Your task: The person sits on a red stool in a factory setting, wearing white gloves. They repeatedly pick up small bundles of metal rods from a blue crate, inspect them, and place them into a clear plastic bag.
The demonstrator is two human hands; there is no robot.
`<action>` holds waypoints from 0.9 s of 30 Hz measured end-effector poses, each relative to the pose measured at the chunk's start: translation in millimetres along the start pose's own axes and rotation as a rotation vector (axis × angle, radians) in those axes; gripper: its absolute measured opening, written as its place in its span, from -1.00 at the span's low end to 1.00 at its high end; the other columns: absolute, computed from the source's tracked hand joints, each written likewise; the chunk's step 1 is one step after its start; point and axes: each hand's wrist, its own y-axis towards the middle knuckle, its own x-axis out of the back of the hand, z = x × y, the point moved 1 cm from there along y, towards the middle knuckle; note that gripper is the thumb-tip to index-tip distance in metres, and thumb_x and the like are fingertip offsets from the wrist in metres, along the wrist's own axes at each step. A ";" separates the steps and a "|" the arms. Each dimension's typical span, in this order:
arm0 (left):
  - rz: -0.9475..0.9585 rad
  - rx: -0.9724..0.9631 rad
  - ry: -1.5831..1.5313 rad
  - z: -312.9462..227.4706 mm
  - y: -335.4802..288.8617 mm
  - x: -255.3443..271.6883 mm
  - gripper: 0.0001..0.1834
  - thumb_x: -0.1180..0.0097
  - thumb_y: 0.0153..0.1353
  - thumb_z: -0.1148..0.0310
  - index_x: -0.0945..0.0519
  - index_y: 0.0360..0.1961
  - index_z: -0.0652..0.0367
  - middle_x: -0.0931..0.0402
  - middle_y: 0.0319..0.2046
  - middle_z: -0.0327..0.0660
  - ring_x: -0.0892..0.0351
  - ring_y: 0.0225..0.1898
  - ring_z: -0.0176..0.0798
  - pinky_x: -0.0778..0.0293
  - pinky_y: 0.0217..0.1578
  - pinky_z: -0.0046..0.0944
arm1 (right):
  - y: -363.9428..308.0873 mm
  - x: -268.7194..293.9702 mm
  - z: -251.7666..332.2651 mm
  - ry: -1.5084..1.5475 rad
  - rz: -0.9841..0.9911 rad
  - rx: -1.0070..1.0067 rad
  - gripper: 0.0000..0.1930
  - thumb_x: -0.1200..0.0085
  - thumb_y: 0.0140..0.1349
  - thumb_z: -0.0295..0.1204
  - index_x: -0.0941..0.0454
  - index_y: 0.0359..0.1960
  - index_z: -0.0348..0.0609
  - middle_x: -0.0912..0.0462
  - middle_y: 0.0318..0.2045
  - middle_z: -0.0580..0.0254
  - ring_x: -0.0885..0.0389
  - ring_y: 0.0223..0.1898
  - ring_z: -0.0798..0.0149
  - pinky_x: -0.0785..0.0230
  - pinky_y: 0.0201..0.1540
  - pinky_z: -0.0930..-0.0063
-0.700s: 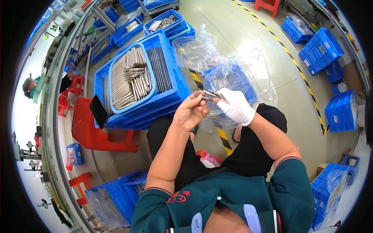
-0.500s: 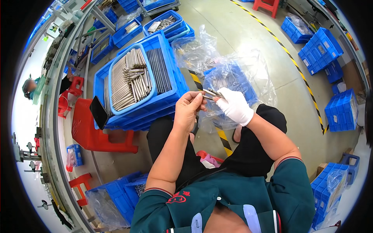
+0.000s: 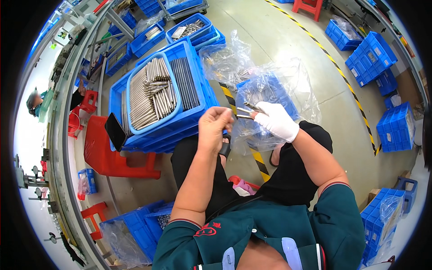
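My right hand, in a white glove, is closed around several short metal rods whose ends stick out toward the left. Just left of those ends is my bare left hand, its fingers curled with thumb and forefinger together; whether anything small is between them I cannot make out. Beyond my left hand, a light-blue-rimmed tray full of shiny metal rods rests on a stacked blue crate. Dark rods lie along the crate's right side. Below my right hand, a blue bin holds more rods under clear plastic.
A phone-like black slab leans at the crate's left corner, above a red stool. Blue bins of parts stand at lower left, more blue crates at right. A person is at the far-left bench.
My left hand has drawn back slightly to the left, away from the rod ends, and its fingers have curled in. My right hand keeps its hold on the rods, shifted slightly right.
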 end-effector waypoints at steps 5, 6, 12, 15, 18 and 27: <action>0.052 0.038 -0.107 -2.2 1.9 -0.7 -0.85 -0.16 0.19 0.42 -0.53 -0.33 0.31 -0.45 -0.55 -0.24 -0.33 -0.59 -0.45 -0.30 -0.57 -0.43 | -0.6 5.1 -2.0 0.130 0.041 -0.037 -0.73 -0.04 0.21 -0.25 -0.50 -0.37 -0.26 -0.45 -0.57 0.10 -0.41 -0.52 0.26 -0.26 -0.40 0.40; 0.077 0.059 -0.130 -0.1 3.1 -0.4 -0.85 -0.17 0.19 0.41 -0.53 -0.33 0.30 -0.45 -0.55 -0.24 -0.32 -0.58 -0.45 -0.30 -0.57 -0.43 | -0.6 4.0 -0.5 0.149 0.075 -0.048 -0.73 -0.04 0.21 -0.24 -0.50 -0.37 -0.25 -0.45 -0.57 0.12 -0.40 -0.52 0.28 -0.26 -0.40 0.40; 0.146 0.152 -0.188 1.4 2.3 -2.3 -0.84 -0.21 0.15 0.42 -0.53 -0.35 0.29 -0.45 -0.56 -0.27 -0.33 -0.60 -0.47 -0.29 -0.57 -0.45 | -0.9 -2.2 -0.2 0.156 0.146 -0.081 -0.74 -0.05 0.19 -0.26 -0.48 -0.42 -0.25 -0.35 -0.61 0.28 -0.27 -0.52 0.41 -0.17 -0.44 0.47; 0.159 0.133 -0.135 1.4 1.8 -2.0 -0.84 -0.22 0.14 0.43 -0.53 -0.35 0.29 -0.47 -0.54 -0.26 -0.35 -0.58 -0.46 -0.30 -0.56 -0.45 | -1.8 -4.8 -4.5 0.101 0.110 -0.006 -0.73 -0.05 0.19 -0.25 -0.47 -0.43 -0.26 -0.35 -0.62 0.27 -0.27 -0.53 0.40 -0.17 -0.44 0.47; 0.186 0.139 -0.114 2.0 2.1 -0.7 -0.85 -0.23 0.13 0.44 -0.54 -0.35 0.28 -0.48 -0.53 -0.26 -0.38 -0.56 -0.44 -0.32 -0.53 -0.47 | -2.0 -3.2 -2.0 0.130 0.137 -0.049 -0.73 -0.05 0.19 -0.25 -0.47 -0.43 -0.26 -0.35 -0.62 0.27 -0.28 -0.52 0.42 -0.17 -0.45 0.46; 0.060 0.013 0.016 -3.9 3.4 3.0 -0.84 -0.21 0.15 0.41 -0.54 -0.37 0.30 -0.48 -0.53 -0.27 -0.37 -0.55 -0.44 -0.29 -0.51 -0.45 | -0.6 -2.4 -2.1 0.226 0.126 -0.124 -0.73 -0.02 0.22 -0.25 -0.46 -0.46 -0.23 -0.35 -0.63 0.32 -0.29 -0.54 0.45 -0.17 -0.46 0.48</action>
